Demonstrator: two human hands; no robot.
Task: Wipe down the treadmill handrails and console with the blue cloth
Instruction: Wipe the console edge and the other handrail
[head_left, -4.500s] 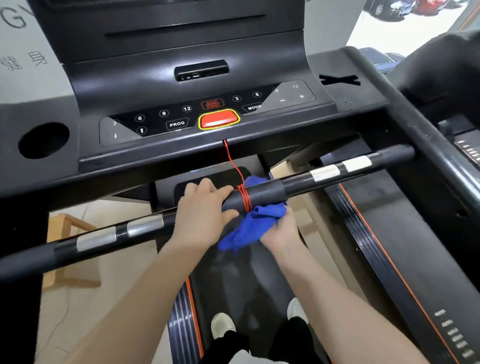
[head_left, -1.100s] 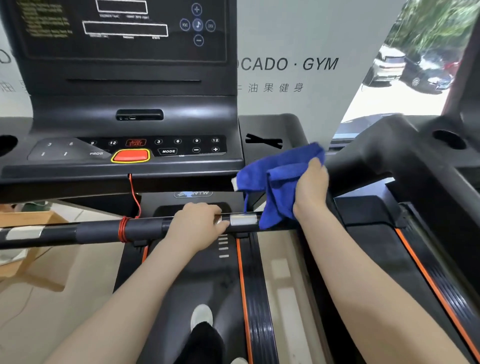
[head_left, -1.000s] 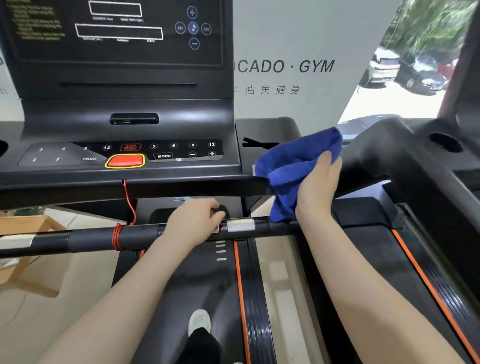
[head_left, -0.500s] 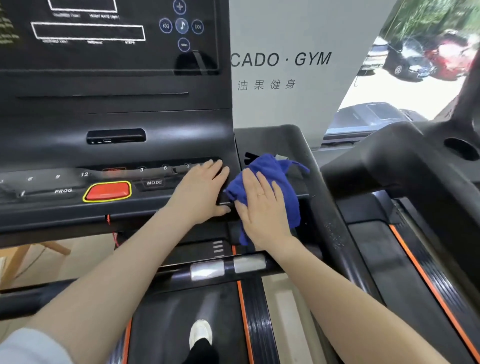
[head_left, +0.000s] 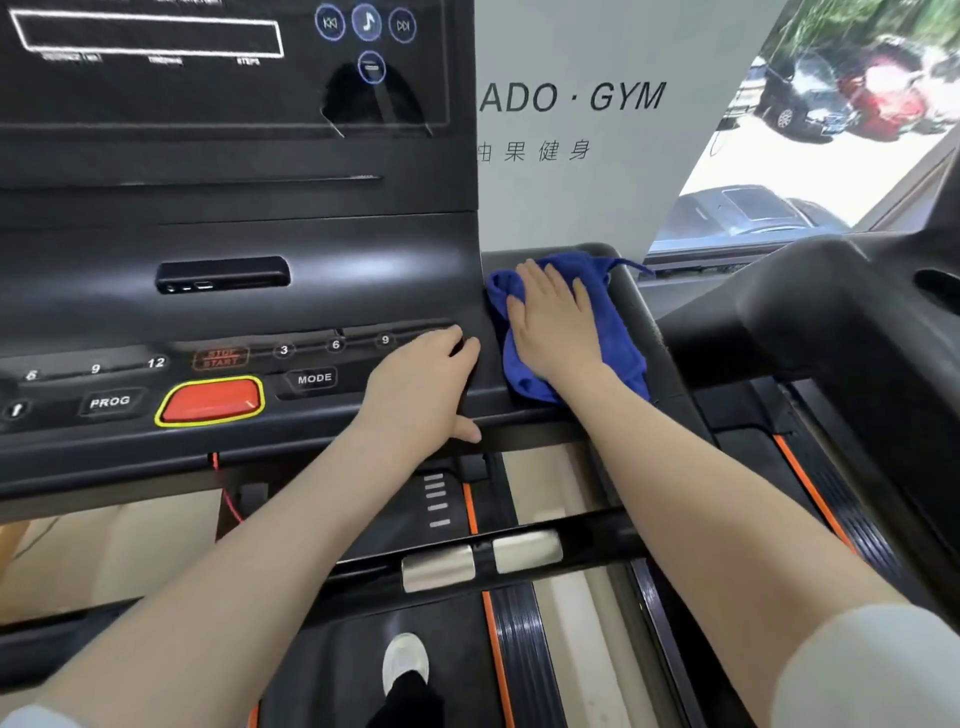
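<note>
Blue cloth (head_left: 621, 345), soft and rumpled, lies on the smooth black side tray (head_left: 631, 291) of the console (head_left: 311, 291). Right hand (head_left: 556, 325) presses flat on it, fingers straight and slightly spread; cloth shows beyond fingertips and along both sides. Left hand (head_left: 421, 387) rests on the console's right edge, fingers together, thumb on the front lip. Handrail (head_left: 587, 525) with metal plates sits below both wrists.

Blue cloth (head_left: 621, 338) soft, napped; console (head_left: 311, 291) matt black plastic; handrail (head_left: 587, 525) plates shiny metal.
</note>
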